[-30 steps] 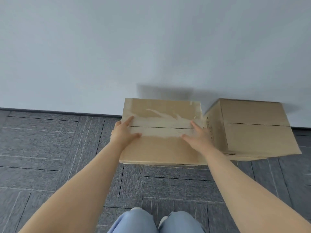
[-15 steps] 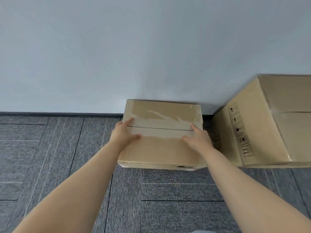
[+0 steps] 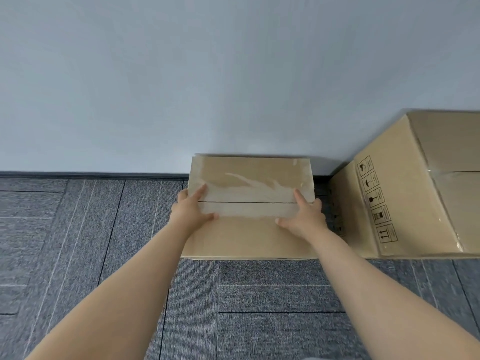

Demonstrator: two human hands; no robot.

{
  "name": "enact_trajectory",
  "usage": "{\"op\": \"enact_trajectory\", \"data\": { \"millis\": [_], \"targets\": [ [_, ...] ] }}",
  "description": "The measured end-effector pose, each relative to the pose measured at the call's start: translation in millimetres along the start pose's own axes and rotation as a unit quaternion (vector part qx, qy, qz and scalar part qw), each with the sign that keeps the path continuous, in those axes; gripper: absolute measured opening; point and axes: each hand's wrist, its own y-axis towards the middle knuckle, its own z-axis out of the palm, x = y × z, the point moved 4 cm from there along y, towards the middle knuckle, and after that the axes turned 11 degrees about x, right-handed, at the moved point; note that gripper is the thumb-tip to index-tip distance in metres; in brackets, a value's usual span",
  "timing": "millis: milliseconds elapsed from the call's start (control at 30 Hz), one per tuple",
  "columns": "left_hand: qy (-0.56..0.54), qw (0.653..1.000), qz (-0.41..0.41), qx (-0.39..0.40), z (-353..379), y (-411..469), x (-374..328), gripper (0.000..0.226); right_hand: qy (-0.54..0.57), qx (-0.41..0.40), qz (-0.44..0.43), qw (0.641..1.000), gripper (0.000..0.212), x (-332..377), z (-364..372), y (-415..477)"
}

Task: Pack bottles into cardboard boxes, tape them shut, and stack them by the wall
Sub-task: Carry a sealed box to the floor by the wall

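Progress of the packing task at the stacking stage. The taped box (image 3: 249,232) sits at the far edge of the carpet floor (image 3: 78,242), its back against the wall (image 3: 233,74); its flaps are closed and clear tape (image 3: 249,201) covers the centre seam, so packing and sealing appear complete for this box. The left hand (image 3: 189,211) and right hand (image 3: 304,219) each clasp a side edge, thumb and forefinger flat on the lid and the other fingers folded over the side. It seems to rest on the carpet, though its underside is hidden. A larger sealed box (image 3: 405,203) stands just beside it to the right. Letting go remains; bottles are not visible.
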Motion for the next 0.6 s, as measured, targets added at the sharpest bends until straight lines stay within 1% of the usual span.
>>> {"op": "enact_trajectory", "data": {
  "millis": [67,167,267,400,600],
  "targets": [
    [0.040,0.999,-0.014,0.009,-6,-11,-6,0.085,-0.007,0.015,-0.002,1.000,0.094,-1,-7,-8],
    [0.067,0.997,-0.019,-0.015,-29,-44,-24,0.078,0.002,-0.010,-0.031,0.999,0.084,6,-29,-40],
    [0.077,0.996,0.019,-0.033,-64,-96,-57,0.072,0.039,-0.017,-0.088,0.995,0.078,29,-58,-96],
    [0.044,0.993,0.089,-0.066,-124,-181,-120,0.063,0.070,-0.052,-0.170,0.982,0.068,78,-120,-193],
    [0.022,0.973,0.198,-0.116,-224,-332,-219,0.044,0.131,-0.084,-0.189,0.970,0.058,126,-222,-355]
  ]
}}
